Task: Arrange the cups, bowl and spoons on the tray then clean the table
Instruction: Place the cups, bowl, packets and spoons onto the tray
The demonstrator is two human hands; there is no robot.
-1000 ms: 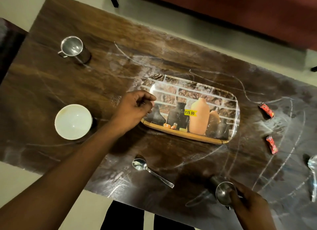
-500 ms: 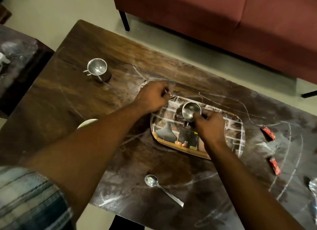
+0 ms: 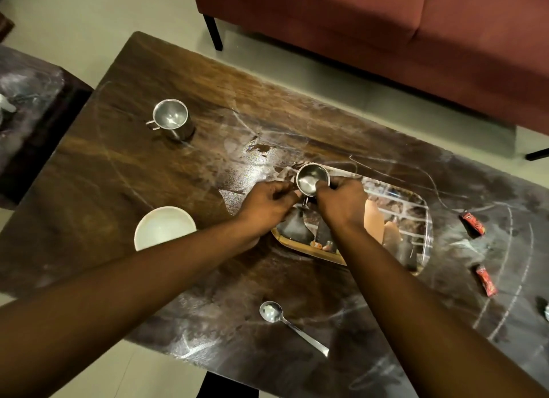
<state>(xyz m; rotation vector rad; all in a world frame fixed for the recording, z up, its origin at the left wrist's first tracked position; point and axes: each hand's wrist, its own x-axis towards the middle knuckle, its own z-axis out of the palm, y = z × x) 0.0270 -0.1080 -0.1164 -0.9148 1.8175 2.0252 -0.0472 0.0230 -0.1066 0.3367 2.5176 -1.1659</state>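
Steel cup (image 3: 312,181): light, stiff, slick, best gripped at the rim. Right hand (image 3: 341,204) fingers grasp it; left hand (image 3: 267,204) curled, hold unclear.

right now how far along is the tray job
Done: nothing sits free on the tray yet. In hand: the right hand holds a steel cup at the tray's far corner, left hand beside it. Left: second cup, bowl, spoon and red wrappers on the table, plus its white smears to wipe.
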